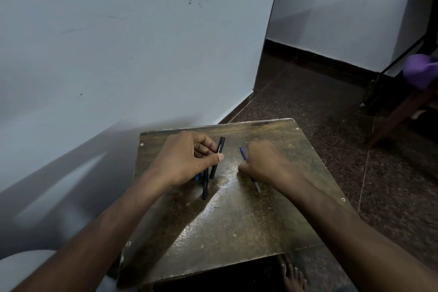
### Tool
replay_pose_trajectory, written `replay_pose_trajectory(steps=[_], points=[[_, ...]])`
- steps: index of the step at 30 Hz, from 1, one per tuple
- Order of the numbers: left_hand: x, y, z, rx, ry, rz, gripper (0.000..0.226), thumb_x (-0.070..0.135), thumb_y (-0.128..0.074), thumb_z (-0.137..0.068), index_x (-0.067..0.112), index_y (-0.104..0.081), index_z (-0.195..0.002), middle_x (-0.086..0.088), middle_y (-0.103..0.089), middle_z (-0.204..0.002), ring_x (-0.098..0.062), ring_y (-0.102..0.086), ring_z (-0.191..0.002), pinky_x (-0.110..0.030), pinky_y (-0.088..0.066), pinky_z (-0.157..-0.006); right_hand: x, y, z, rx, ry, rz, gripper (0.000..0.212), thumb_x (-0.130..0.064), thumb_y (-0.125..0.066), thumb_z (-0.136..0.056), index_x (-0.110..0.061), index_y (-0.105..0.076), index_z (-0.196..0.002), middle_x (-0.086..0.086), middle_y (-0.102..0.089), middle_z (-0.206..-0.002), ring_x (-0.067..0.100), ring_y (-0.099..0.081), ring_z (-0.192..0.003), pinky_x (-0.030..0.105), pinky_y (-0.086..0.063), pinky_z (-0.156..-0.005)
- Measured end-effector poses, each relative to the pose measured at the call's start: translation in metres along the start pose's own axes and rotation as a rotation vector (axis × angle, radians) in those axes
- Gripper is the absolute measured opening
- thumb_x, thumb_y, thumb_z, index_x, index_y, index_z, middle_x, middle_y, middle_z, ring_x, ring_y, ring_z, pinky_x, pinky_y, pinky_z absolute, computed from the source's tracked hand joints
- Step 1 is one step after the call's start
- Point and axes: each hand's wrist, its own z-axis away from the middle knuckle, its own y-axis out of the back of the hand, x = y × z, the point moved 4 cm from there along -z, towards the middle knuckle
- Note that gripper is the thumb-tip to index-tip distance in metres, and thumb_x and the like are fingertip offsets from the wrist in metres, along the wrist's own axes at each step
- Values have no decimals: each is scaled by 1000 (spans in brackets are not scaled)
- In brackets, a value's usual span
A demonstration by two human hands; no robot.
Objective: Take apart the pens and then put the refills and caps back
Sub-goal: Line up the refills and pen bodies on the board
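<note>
Worn brown worktop (pixel 237 220), glossy and scuffed, set against a pale wall (pixel 118 42). Left hand (pixel 187 159) pinches a slim black pen barrel (pixel 218 156), tilted, lower tip on the worktop. A second black barrel (pixel 205 187) lies just beside it. Right hand (pixel 263 163) is curled round a thin blue refill (pixel 243 153). Dark speckled floor (pixel 320 106) beyond

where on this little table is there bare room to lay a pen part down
The near half of the table, between the two forearms, is bare, as is the far right corner beyond the right hand. It is crowded at the far left, where the left hand holds a black barrel over another black pen.
</note>
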Motion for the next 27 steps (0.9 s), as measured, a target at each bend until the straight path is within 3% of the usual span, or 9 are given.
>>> replay_pose_trajectory(steps=[2, 5, 7, 9, 12, 15, 22, 27], points=[[-1, 0, 0, 5, 1, 1, 19, 48, -90, -83, 34, -80, -92, 22, -80, -80, 10, -74, -72, -3, -49, -62, -4, -3, 2, -1, 13, 36, 41, -29, -71, -92, -14, -47, -62, 2, -48, -65, 13, -43, -54, 30, -43, -53], [-1, 1, 0, 5, -2, 1, 18, 48, -90, -83, 35, -80, -90, 33, -76, -81, 12, -73, -72, 0, -47, -59, -9, 0, 4, -14, 34, 2, 43, -29, -64, -96, -11, -45, -62, 5, -50, -66, 21, -47, -58, 31, -31, -49], [-1, 1, 0, 2, 0, 4, 18, 47, -91, -83, 35, -80, -90, 34, -75, -80, 13, -72, -70, 0, -47, -59, -10, 7, 4, -10, 68, -115, 41, -27, -59, -98, -8, -47, -64, 11, -56, -68, 28, -53, -66, 35, -38, -54], [-1, 2, 0, -5, 1, 6, 18, 47, -91, -83, 35, -79, -90, 36, -74, -79, 14, -71, -70, 0, -46, -60, -10, 17, 4, 18, 118, -369, 33, -26, -57, -101, -11, -55, -72, 12, -62, -72, 26, -56, -65, 37, -45, -61], [-1, 1, 1, -23, -1, 9, 17, 47, -91, -83, 37, -78, -89, 32, -76, -77, 16, -70, -71, 1, -46, -60, -5, 32, 8, 87, 176, -942, 31, -21, -56, -104, -17, -58, -73, 3, -59, -65, 14, -53, -52, 31, -47, -48], [2, 0, 2, -47, -15, -16, 15, 46, -90, -85, 40, -77, -89, 19, -79, -80, 14, -72, -77, 1, -47, -62, -2, 44, 10, 211, 211, -1262, 37, -25, -57, -101, -28, -60, -64, -1, -56, -59, 11, -51, -49, 26, -45, -45], [6, -6, 5, -91, -38, 1, 14, 40, -92, -85, 34, -81, -92, 13, -83, -82, 5, -76, -76, -2, -50, -64, 0, 49, 9, 392, 208, -1304, 39, -17, -53, -99, -35, -68, -68, -1, -65, -62, 13, -59, -51, 29, -54, -49], [8, -8, 6, -96, -42, 9, 14, 39, -93, -84, 34, -82, -91, 14, -82, -79, 5, -76, -72, -4, -51, -63, -1, 44, 9, 380, 230, -1257, 27, -14, -54, -101, -20, -66, -78, 4, -67, -66, 16, -61, -55, 31, -57, -51]])
